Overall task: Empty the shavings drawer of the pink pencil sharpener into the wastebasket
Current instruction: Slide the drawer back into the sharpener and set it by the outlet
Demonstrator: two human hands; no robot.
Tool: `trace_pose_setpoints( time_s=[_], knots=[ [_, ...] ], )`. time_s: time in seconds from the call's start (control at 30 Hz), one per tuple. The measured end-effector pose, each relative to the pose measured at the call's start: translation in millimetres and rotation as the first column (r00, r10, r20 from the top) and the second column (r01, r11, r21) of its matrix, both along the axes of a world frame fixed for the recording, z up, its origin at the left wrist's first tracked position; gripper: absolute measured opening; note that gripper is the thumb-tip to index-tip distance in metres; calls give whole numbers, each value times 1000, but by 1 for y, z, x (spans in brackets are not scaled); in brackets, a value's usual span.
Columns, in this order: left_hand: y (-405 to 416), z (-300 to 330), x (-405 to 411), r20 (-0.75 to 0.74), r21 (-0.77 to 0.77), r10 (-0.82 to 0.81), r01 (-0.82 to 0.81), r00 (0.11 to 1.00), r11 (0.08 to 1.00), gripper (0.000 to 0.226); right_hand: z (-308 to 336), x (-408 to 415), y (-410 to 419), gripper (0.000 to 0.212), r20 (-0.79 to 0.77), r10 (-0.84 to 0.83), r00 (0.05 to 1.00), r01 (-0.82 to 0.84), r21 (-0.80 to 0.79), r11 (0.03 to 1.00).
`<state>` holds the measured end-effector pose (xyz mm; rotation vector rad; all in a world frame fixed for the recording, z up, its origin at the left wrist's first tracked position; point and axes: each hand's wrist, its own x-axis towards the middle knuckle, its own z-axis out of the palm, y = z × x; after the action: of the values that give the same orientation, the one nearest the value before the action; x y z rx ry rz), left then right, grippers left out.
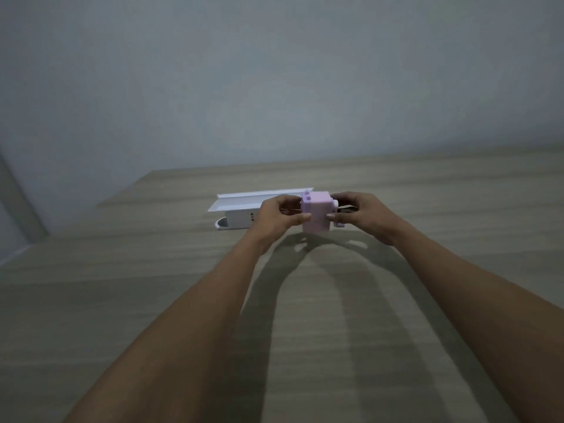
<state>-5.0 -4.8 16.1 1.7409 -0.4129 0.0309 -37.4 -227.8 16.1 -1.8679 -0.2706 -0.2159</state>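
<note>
The pink pencil sharpener is a small boxy block with a crank on its right side. It is held just above the wooden table, between both hands. My left hand grips its left face, thumb on the front. My right hand grips its right side near the crank, thumb on the front lower part. The drawer sits shut in the body as far as I can tell. No wastebasket is in view.
A long white box with its lid flap raised lies on the table just behind and left of the sharpener. The table's far edge meets a plain grey wall. The table's left corner drops off at the far left.
</note>
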Motion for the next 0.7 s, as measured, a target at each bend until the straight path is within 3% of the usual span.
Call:
trace_pose_setpoints(
  time_s=[0.47, 0.7],
  knots=[
    [-15, -41, 42, -76, -8, 55, -56, 996, 998, 53, -36, 48, -10, 51, -44, 32, 998, -32, 7, 999],
    [-11, -17, 21, -172, 60, 80, -70, 982, 996, 59, -17, 31, -6, 76, -20, -101, 995, 98, -101, 990]
  ],
)
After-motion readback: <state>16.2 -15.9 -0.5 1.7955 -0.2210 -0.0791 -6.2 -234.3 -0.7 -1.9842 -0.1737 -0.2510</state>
